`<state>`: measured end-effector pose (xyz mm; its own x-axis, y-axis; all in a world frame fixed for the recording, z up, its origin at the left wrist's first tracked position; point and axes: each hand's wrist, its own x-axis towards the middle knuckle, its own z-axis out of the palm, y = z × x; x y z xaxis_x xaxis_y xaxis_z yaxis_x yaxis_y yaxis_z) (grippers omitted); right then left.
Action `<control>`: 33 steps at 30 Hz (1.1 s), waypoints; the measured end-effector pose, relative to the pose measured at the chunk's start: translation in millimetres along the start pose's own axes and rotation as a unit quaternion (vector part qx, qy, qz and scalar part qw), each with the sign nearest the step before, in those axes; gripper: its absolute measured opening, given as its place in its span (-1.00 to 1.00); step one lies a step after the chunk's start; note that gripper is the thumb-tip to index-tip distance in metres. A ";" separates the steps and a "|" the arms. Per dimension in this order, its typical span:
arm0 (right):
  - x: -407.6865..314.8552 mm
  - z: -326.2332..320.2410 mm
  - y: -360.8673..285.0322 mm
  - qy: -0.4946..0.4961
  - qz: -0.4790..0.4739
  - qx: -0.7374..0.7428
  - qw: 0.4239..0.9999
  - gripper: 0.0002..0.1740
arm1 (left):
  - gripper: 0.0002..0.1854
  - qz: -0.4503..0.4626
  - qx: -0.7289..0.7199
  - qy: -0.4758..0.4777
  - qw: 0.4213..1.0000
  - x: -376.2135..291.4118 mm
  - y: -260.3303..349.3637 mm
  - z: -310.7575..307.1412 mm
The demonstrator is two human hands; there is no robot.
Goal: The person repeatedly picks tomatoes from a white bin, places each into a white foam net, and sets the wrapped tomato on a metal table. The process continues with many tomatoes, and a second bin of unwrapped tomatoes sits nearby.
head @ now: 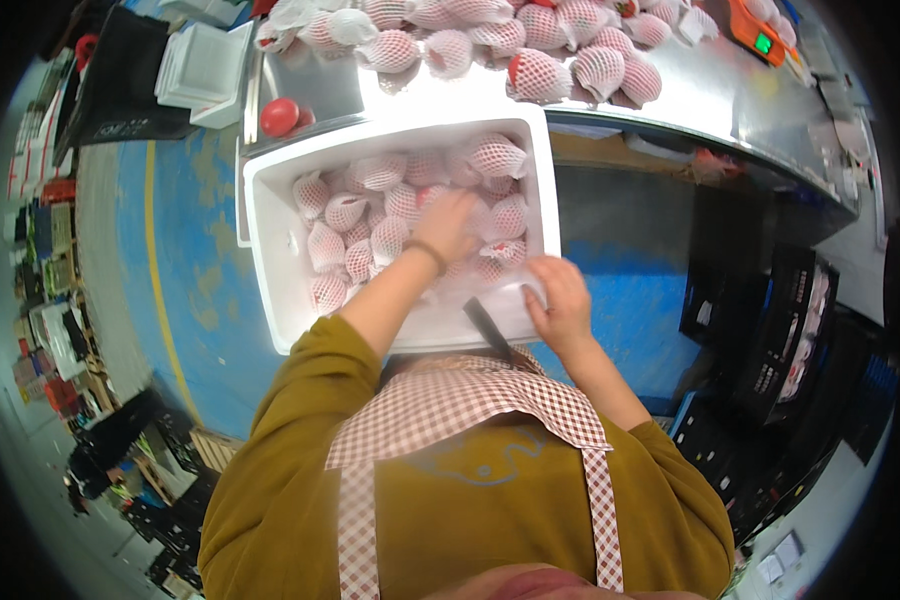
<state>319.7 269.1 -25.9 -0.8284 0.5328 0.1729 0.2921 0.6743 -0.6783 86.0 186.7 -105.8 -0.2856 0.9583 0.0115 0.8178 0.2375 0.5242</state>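
A white foam box (270, 247) is in front of me, tilted slightly and touching the steel table's edge. Inside it lie several red fruits in white foam nets (345, 211). My left hand (450, 225) reaches down among the netted fruits, palm down. Its fingertips are blurred, so I cannot tell whether they grip one. At the box's near right corner, my right hand (562, 300) holds the rim, its thumb on the inner side and its fingers over the wall.
More netted fruits (450, 52) lie along the steel table (720, 97). Two bare red fruits (279, 118) sit at its left end, near stacked white foam trays (202, 67). An orange device with a lit display (754, 34) stands far right. Black crates (787, 330) are stacked at right.
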 end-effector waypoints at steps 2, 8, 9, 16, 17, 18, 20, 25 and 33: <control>-11.6 2.8 9.4 0.083 0.042 -0.014 0.996 -0.45 | -0.38 -0.021 0.030 -0.103 0.994 18.3 3.5 4.6; -32.1 31.0 32.9 0.113 0.178 0.144 0.967 -0.37 | -0.45 -0.082 0.126 -0.280 0.948 38.5 21.3 -2.0; -33.9 32.8 34.5 0.108 0.183 0.142 0.967 -0.37 | -0.45 -0.095 0.121 -0.335 0.930 36.6 21.5 -3.5; -33.9 32.6 37.2 0.109 0.191 0.149 0.964 -0.36 | -0.38 -0.033 0.008 -0.392 0.919 -58.5 1.5 -8.0; -33.6 32.8 36.8 0.111 0.189 0.155 0.963 -0.36 | -0.37 -0.049 -0.008 -0.375 0.926 -67.9 -0.6 -7.2; -33.2 33.2 36.6 0.108 0.192 0.149 0.964 -0.36 | -0.37 -0.057 -0.020 -0.381 0.923 -72.6 -4.5 -9.5; -32.9 33.7 36.3 0.115 0.199 0.161 0.960 -0.36 | -0.37 -0.048 -0.004 -0.389 0.920 -69.3 -5.8 -11.1; -32.9 33.9 36.5 0.113 0.191 0.157 0.962 -0.35 | -0.35 -0.062 -0.056 -0.198 0.977 -19.8 16.8 4.5; -34.8 34.4 35.0 0.118 0.208 0.166 0.957 -0.37 | -0.15 -0.171 -0.147 -0.156 0.962 28.6 30.9 55.2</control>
<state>342.3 256.6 -80.2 -0.5305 0.8471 -0.0315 0.3728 0.1998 -0.9062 130.7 230.2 -136.3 -0.3107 0.8444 -0.4363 0.5133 0.5354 0.6707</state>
